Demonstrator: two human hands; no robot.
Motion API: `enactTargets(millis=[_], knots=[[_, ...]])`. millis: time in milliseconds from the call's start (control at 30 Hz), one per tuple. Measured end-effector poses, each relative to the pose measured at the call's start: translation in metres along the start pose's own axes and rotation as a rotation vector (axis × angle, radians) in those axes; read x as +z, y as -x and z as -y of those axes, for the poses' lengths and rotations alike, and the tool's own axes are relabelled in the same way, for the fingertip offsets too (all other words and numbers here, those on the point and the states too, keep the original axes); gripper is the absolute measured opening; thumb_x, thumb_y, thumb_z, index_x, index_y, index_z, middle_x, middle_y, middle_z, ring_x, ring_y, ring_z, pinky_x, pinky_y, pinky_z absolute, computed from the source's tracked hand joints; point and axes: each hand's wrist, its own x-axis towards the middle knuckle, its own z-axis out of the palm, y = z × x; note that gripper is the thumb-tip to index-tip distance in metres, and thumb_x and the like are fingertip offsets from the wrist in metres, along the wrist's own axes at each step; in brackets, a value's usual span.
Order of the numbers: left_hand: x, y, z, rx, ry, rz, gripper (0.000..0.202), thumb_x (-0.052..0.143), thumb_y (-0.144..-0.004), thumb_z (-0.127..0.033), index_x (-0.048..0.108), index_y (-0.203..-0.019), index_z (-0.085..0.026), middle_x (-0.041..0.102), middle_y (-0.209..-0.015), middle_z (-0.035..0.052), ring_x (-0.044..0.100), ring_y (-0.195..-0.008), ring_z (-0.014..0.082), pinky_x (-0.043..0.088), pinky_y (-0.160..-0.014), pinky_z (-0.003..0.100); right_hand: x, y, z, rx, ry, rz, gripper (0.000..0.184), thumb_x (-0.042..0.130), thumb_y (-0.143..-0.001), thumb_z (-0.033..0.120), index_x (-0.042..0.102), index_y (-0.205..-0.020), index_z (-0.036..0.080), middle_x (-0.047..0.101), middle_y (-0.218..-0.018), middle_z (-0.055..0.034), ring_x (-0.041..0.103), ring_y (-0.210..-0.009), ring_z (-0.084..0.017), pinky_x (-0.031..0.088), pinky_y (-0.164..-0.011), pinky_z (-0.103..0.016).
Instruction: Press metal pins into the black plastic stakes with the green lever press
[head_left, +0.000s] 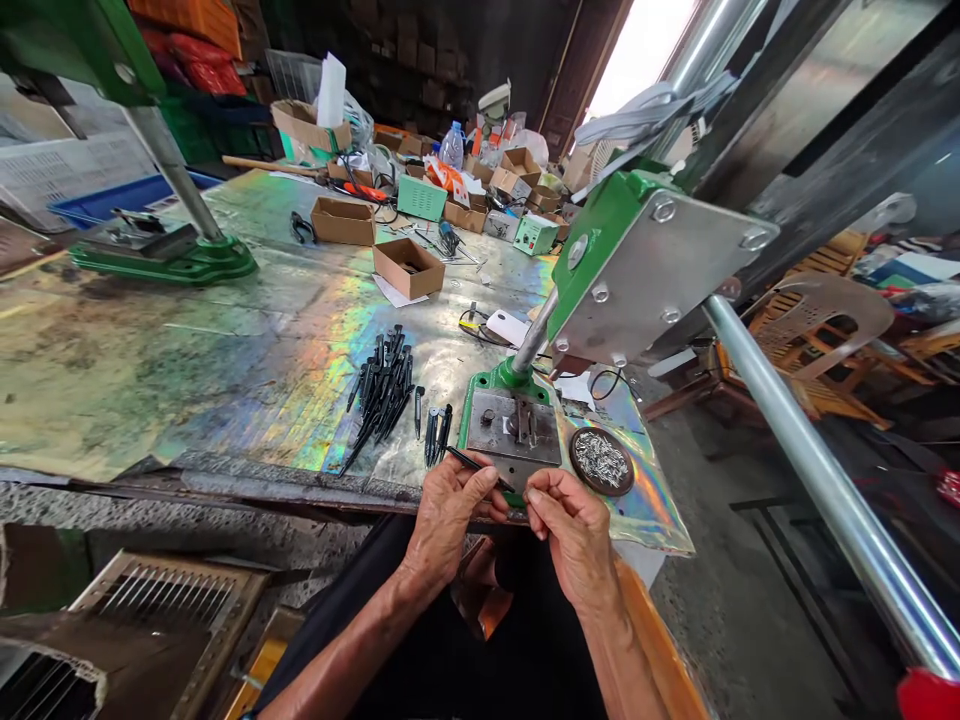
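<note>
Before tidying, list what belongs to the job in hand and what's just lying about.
Likely the job's:
black piece in the left hand
pile of black pieces
small metal pieces
nearer green press

Likely lying about:
plastic bottle
green vented box
orange-and-white bag

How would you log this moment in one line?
left hand: holding slim black stick; right hand: pinched, contents unclear; ahead: green metal press; nearby: round brown dish, silvery metal bits

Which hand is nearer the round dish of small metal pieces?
Right. The right hand is beside the dish, toward the camera; the left hand, holding a slim black piece, is farther off to the left.
</note>
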Motion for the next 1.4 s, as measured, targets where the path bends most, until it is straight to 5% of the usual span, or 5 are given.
enactTargets(millis=[833, 1167, 1400], knots=[[-0.005, -0.003, 0.001, -0.179, 0.206, 0.048, 0.040, 0.080, -0.058, -0.035, 0.053, -0.077, -0.013, 0.061, -0.056, 0.0000, 0.059, -0.049, 0.0106, 0.049, -0.048, 0.020, 0.012, -0.002, 0.006, 0.107, -0.122, 0.058, 0.019, 0.069, -0.070, 0.025, 0.065, -0.088, 0.018, 0.054, -0.070, 0.0007, 0.037, -0.046, -0.006, 0.024, -0.043, -0.022], [-0.008, -0.004, 0.006, 0.019, -0.042, 0.133, 0.026, 0.068, -0.074, -0.036, 0.054, -0.081, -0.015, 0.063, -0.055, -0.0001, 0.058, -0.047, 0.0116, 0.049, -0.049, 0.022, 0.007, -0.001, 0.005, 0.068, -0.014, 0.085, 0.019, 0.067, -0.074, 0.025, 0.060, -0.091, 0.019, 0.054, -0.068, 0.0024, 0.039, -0.046, -0.007, 0.024, -0.044, -0.022], [-0.004, -0.007, -0.003, 0.023, -0.155, 0.179, 0.031, 0.067, -0.073, -0.039, 0.051, -0.081, -0.015, 0.062, -0.056, -0.0003, 0.060, -0.051, 0.0126, 0.051, -0.052, 0.024, 0.006, -0.006, 0.002, 0.116, -0.065, 0.067, 0.018, 0.067, -0.073, 0.025, 0.058, -0.088, 0.020, 0.053, -0.068, 0.0035, 0.035, -0.046, -0.006, 0.021, -0.044, -0.022]])
